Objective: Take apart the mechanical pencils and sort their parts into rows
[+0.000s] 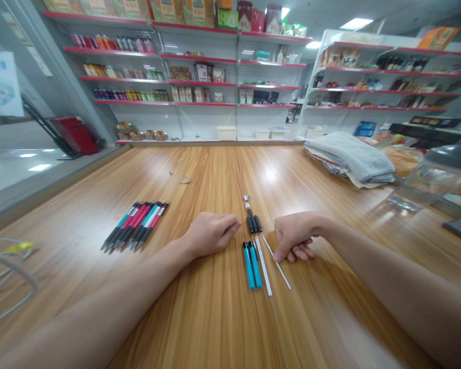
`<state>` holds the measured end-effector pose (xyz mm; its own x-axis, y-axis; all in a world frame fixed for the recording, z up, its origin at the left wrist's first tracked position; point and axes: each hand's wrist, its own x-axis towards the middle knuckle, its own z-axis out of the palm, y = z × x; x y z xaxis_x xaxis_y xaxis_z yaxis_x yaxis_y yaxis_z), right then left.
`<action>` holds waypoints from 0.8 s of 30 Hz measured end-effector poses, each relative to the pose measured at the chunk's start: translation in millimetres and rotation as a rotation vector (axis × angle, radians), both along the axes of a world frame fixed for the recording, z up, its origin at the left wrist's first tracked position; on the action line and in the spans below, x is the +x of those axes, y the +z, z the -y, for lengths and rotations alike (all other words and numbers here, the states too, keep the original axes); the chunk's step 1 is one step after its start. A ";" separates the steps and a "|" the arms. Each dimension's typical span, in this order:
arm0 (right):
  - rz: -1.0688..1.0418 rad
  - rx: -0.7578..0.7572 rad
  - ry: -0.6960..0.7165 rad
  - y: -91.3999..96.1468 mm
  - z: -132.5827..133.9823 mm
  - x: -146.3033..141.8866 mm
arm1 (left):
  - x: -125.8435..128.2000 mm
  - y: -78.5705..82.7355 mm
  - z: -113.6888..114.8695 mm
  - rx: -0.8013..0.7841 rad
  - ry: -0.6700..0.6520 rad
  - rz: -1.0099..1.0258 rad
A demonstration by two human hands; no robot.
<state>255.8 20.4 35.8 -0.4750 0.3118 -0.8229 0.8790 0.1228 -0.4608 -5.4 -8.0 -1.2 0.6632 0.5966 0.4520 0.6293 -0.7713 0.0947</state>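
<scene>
Both my hands rest on a wooden table (215, 318). My left hand (211, 233) lies loosely curled, fingers together pointing right, with nothing seen in it. My right hand (295, 236) is curled too, knuckles down, its fingertips next to two thin white refills (271, 261). Between the hands lie pen parts: two blue barrels (251, 264), black grip pieces (254, 223) and small metal tips and springs (246, 201). A row of several assembled pens (136, 224), teal and pink with black ends, lies to the left of my left hand.
A small ring (185, 180) and a tiny metal piece (171, 172) lie farther back. Folded grey cloth (349, 159) and a glass jar (438, 177) are at the right. Grey cables (7, 277) are at the left edge. Store shelves (200, 77) stand behind.
</scene>
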 end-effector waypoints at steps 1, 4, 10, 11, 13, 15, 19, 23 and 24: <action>0.005 0.011 0.001 0.1 0.5 -0.7 | 0.0 -0.1 0.0 -0.005 0.000 0.000; 0.023 0.031 0.008 0.1 1.9 -2.5 | 0.1 0.0 0.2 -0.008 -0.005 -0.001; 0.075 0.024 0.025 1.7 7.3 -6.7 | 1.1 1.7 1.4 0.004 -0.003 -0.008; 0.080 0.024 0.024 2.4 8.3 -7.4 | 1.3 1.9 1.5 0.002 -0.004 -0.007; 0.077 0.027 0.023 3.5 9.8 -8.4 | 1.6 2.0 1.6 -0.004 -0.009 -0.004; 0.077 0.032 0.015 4.1 10.6 -9.0 | 1.6 1.9 1.3 -0.010 -0.012 0.001; 0.100 0.041 0.007 3.3 10.6 -9.4 | 1.1 1.3 0.8 -0.004 -0.011 -0.001; 0.113 0.055 0.018 2.4 11.1 -10.5 | 0.8 1.5 1.1 0.006 -0.008 -0.001; 0.115 0.056 0.019 2.4 11.3 -10.9 | 0.9 1.7 1.2 0.006 -0.008 0.000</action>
